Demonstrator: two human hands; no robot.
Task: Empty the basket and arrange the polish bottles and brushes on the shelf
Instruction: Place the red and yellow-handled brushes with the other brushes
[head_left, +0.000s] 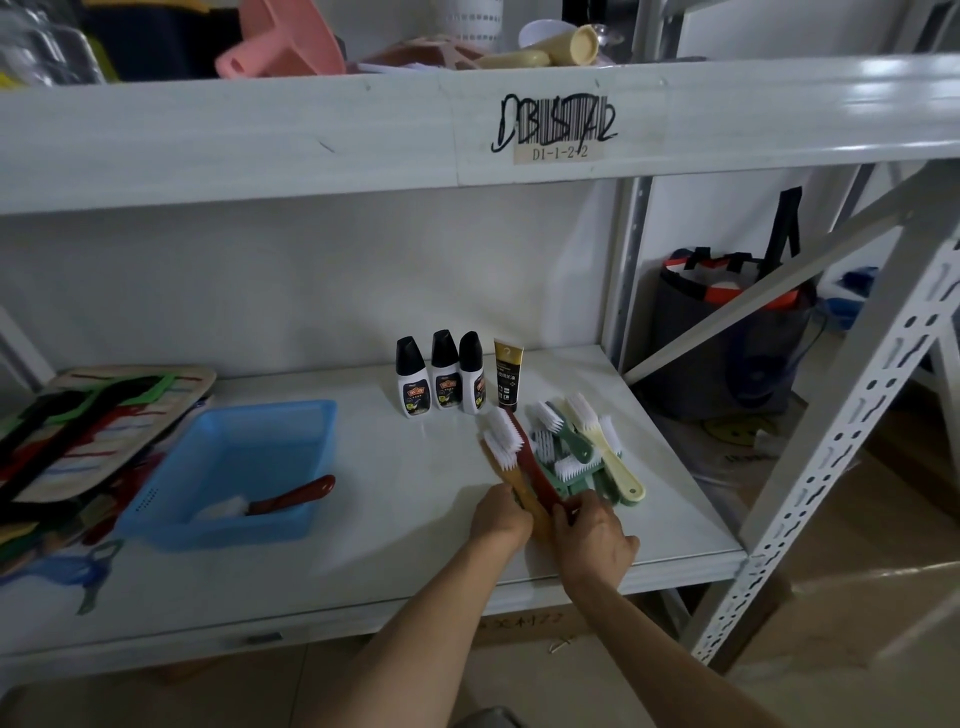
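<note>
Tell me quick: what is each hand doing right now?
Left hand: gripping the handle of the orange brush.
Right hand: gripping the handle of the red brush.

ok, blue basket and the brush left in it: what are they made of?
Blue basket: looks like moulded plastic, matte, with small perforations in the side wall. Brush inside: glossy dark-red handle, probably plastic given the sheen; white bristles look synthetic, though blurred.

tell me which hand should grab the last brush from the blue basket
Left, probably. The left hand is nearer the blue basket, where the red brush lies. The right hand sits beyond it by the brush pile.
</note>
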